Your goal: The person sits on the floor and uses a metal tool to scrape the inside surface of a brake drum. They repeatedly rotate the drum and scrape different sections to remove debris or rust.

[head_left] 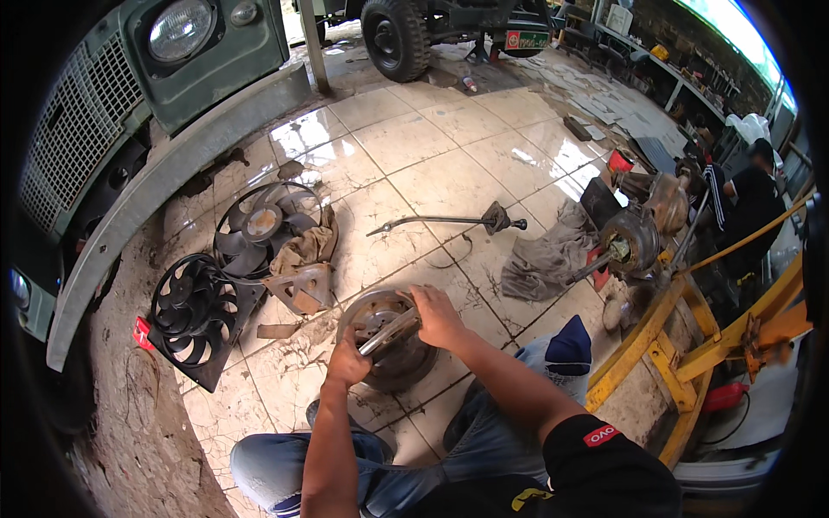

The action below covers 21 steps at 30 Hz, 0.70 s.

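Note:
Between my knees, a round rusty metal drum (408,368) lies on the tiled floor. Above it, a curved metal piece that looks like a brake shoe (387,336) is tilted, rising to the right. My left hand (349,363) is closed on its lower left end, thumb along the side. Its upper right end is gripped by my right hand (438,318), whose fingers bend over the edge. My hands and the piece hide part of the drum, so I cannot tell whether the two touch.
Two black fans (186,315) (250,226) and a rag (302,246) lie left. Ahead is a bent lever rod (440,220). To the right are a grey cloth (548,259), an axle assembly (635,242) and a yellow frame (656,354). A person (751,198) is beyond; a vehicle bumper (164,190) stands left.

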Each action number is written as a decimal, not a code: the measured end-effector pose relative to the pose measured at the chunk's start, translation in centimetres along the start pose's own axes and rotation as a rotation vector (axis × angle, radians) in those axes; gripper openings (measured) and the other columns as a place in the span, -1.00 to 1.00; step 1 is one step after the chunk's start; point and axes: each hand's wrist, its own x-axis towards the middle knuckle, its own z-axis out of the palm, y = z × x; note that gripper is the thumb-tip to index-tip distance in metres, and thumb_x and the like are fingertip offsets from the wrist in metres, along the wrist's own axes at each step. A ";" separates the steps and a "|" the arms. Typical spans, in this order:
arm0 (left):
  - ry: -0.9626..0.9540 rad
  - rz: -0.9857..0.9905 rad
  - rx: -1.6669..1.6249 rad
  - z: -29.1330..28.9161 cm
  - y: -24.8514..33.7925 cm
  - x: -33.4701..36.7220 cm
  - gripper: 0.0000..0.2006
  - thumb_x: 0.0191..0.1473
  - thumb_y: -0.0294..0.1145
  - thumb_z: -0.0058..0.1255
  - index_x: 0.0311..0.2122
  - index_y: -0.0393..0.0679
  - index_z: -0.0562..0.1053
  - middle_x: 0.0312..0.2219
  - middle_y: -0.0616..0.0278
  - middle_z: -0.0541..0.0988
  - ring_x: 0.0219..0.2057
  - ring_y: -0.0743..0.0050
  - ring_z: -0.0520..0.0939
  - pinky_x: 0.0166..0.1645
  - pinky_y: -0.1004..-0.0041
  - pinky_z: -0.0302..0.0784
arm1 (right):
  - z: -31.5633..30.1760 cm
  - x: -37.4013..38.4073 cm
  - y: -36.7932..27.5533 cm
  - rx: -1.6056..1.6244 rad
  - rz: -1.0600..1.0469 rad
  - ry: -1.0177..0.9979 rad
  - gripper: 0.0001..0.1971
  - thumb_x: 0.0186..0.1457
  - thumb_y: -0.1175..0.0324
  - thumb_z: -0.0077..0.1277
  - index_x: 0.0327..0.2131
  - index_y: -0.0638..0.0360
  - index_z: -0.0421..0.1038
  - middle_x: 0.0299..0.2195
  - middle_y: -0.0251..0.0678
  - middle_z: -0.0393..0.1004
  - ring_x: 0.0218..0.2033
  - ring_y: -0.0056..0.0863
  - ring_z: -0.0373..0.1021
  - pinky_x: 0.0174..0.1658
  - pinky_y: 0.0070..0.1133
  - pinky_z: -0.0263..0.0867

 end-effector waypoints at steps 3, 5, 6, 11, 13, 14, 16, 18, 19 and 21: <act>-0.037 0.011 0.023 -0.2 0.6 0.0 -0.31 -0.14 -0.58 0.09 0.22 -0.08 0.31 -0.07 -0.08 0.63 -0.01 -0.06 0.64 0.11 0.23 0.52 | 0.4 -0.7 -0.8 -0.032 -0.032 0.029 -0.20 -0.19 0.56 0.10 0.24 0.23 0.17 0.11 0.05 0.34 0.29 0.07 0.11 0.34 -0.04 -0.03; -0.045 0.046 0.080 -0.5 -0.1 0.2 -0.29 -0.13 -0.58 0.08 0.24 -0.06 0.30 -0.06 -0.08 0.63 0.01 -0.05 0.63 0.12 0.24 0.52 | 0.4 -1.1 -3.5 -0.104 -0.215 -0.015 -0.21 -0.17 0.58 0.08 0.25 0.19 0.17 0.16 0.01 0.30 0.32 0.02 0.08 0.37 -0.03 -0.09; -0.056 0.065 0.110 -0.6 0.0 0.1 -0.28 -0.13 -0.58 0.08 0.25 -0.06 0.29 -0.05 -0.09 0.63 0.01 -0.05 0.63 0.13 0.24 0.51 | 0.6 -1.4 -4.6 -0.118 -0.286 -0.053 -0.21 -0.17 0.59 0.07 0.26 0.18 0.17 0.18 0.01 0.28 0.34 0.01 0.05 0.38 -0.03 -0.11; -0.069 0.028 0.111 -0.6 0.4 0.0 -0.29 -0.09 -0.51 0.11 0.27 -0.05 0.29 -0.02 -0.11 0.61 0.05 0.03 0.62 0.13 0.27 0.52 | -0.1 -0.3 -2.4 -0.057 -0.295 -0.082 -0.25 -0.16 0.62 0.03 0.23 0.18 0.22 0.16 -0.02 0.32 0.31 -0.07 0.12 0.38 -0.12 -0.07; -0.077 0.034 0.111 -0.3 0.1 0.3 -0.27 -0.09 -0.52 0.11 0.29 -0.03 0.29 -0.02 -0.10 0.61 0.04 0.02 0.62 0.13 0.27 0.52 | -0.2 0.2 0.1 -0.032 -0.109 -0.062 -0.27 -0.18 0.61 0.07 0.20 0.18 0.25 0.10 -0.02 0.38 0.25 -0.01 0.20 0.33 -0.16 0.02; -0.086 0.043 0.122 -0.1 0.1 0.5 -0.26 -0.10 -0.52 0.10 0.30 -0.02 0.27 -0.02 -0.10 0.61 0.04 0.01 0.63 0.12 0.26 0.52 | -0.1 0.3 1.2 -0.029 -0.036 -0.100 -0.27 -0.19 0.61 0.07 0.19 0.17 0.26 0.09 -0.02 0.38 0.23 0.00 0.21 0.32 -0.16 0.03; -0.079 0.039 0.150 -0.4 -0.6 0.6 -0.24 -0.09 -0.52 0.11 0.31 -0.01 0.26 -0.02 -0.08 0.62 0.02 0.01 0.63 0.12 0.26 0.53 | -0.7 0.4 -0.3 0.002 0.008 -0.167 -0.29 -0.20 0.60 0.09 0.16 0.14 0.30 0.07 -0.05 0.40 0.26 -0.02 0.18 0.34 -0.16 -0.01; -0.056 0.035 0.169 -0.5 -1.2 0.7 -0.24 -0.08 -0.50 0.13 0.31 0.00 0.25 -0.03 -0.07 0.62 0.00 0.03 0.65 0.12 0.27 0.53 | -0.3 -0.2 -2.8 -0.069 -0.207 -0.114 -0.36 -0.17 0.57 0.08 0.12 0.12 0.34 0.07 -0.08 0.41 0.26 -0.04 0.17 0.35 -0.13 -0.04; -0.062 0.022 0.146 -0.5 -0.8 0.6 -0.24 -0.10 -0.53 0.09 0.30 0.01 0.26 -0.03 -0.06 0.62 -0.01 0.00 0.65 0.12 0.27 0.53 | 0.0 -0.6 -3.8 -0.104 -0.308 -0.087 -0.39 -0.15 0.56 0.07 0.10 0.10 0.36 0.07 -0.10 0.41 0.27 -0.04 0.17 0.36 -0.11 -0.06; -0.070 -0.003 0.104 -0.9 0.2 0.4 -0.24 -0.14 -0.58 0.02 0.29 0.02 0.26 -0.05 -0.06 0.63 -0.03 -0.04 0.65 0.11 0.26 0.54 | 0.1 -0.9 -4.4 -0.087 -0.338 -0.116 -0.41 -0.14 0.57 0.06 0.09 0.11 0.37 0.11 -0.12 0.39 0.30 -0.06 0.13 0.38 -0.12 -0.09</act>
